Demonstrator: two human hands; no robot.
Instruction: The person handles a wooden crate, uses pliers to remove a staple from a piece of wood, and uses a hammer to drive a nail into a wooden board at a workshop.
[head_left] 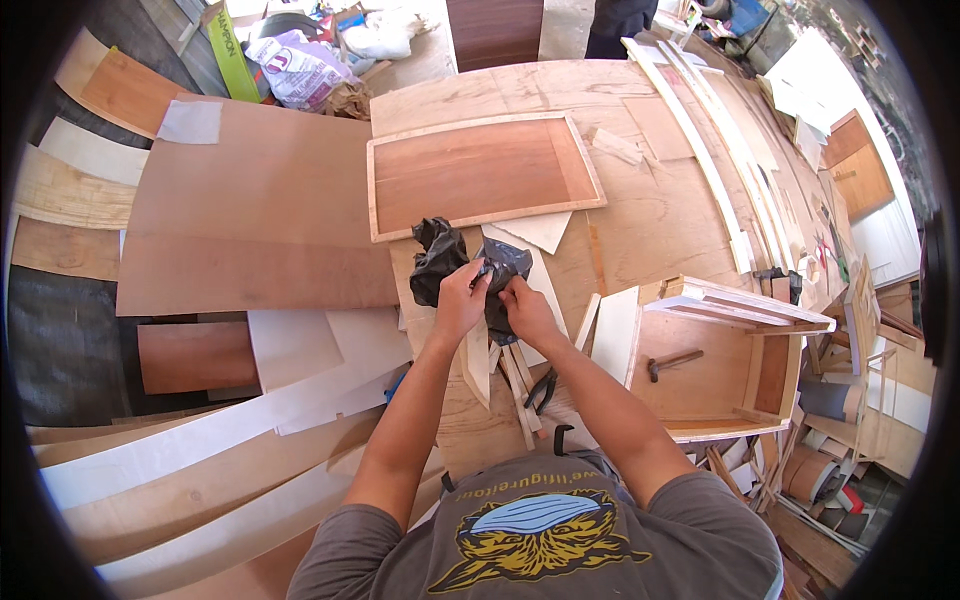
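Both my hands grip a crumpled black plastic bag [437,262] above the near part of the plywood worktable. My left hand [461,303] pinches its middle, where the plastic bunches up. Close beside it, my right hand [528,310] has its fingers closed on the bag's right part, which hangs down between the hands. Whatever the bag holds, if anything, is hidden. Just beyond lies a flat wooden frame with a reddish-brown panel [470,175]. Below my right hand, dark-handled pliers [541,390] rest among narrow wood strips [515,385].
An open wooden drawer-like box [690,385] with a hammer [675,363] inside stands at the right. Long pale battens [690,150] lie across the table's far right. Large brown sheets [260,210] and stacked boards fill the left. A white-and-purple sack [300,70] sits at the back.
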